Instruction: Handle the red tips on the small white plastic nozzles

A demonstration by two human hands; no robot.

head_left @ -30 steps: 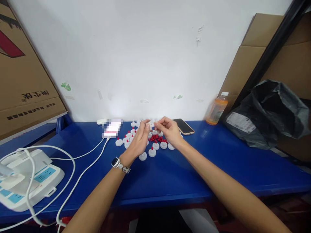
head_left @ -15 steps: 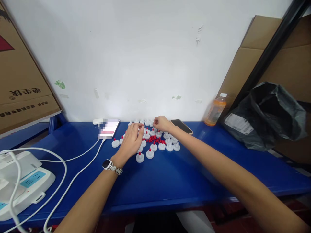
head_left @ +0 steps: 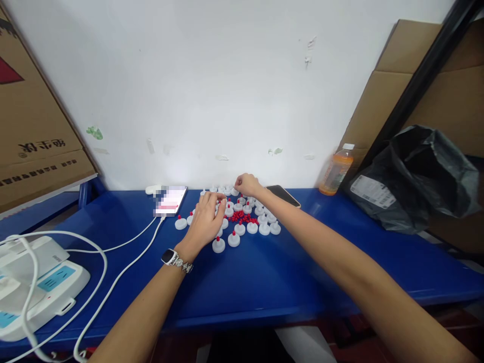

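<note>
Half a second on, the right hand (head_left: 247, 184) has stretched a little farther toward the wall, to the back edge of the cluster, while the left hand (head_left: 206, 219) stays lowered over the near-left side of it. The right grip is pinched shut at the fingertips among the rear white caps (head_left: 227, 191); whether it actually holds one is too small to tell. The left grip is loosely curled, fingers down on the caps beneath it, and I cannot tell if it grasps anything.

The pieces sit mid-bench, toward the wall: a loose pile of red beads (head_left: 242, 217) in the centre, ringed by white caps, several of them already topped with a red tip, such as the two nearest the front (head_left: 218, 245). That layout appears to keep loose stock within reach of both hands and finished pieces out at the rim.

The blue bench (head_left: 264, 272) has bare surface between the cluster and its front edge, where both forearms cross. Room is tighter at the sides: a lit phone (head_left: 170, 200) with its white cable (head_left: 124, 267) lies just left of the caps, a dark phone (head_left: 283, 195) just right. Farther off stand an orange bottle (head_left: 336, 172), a black bag (head_left: 416, 176) and a white power strip (head_left: 41, 282).
</note>
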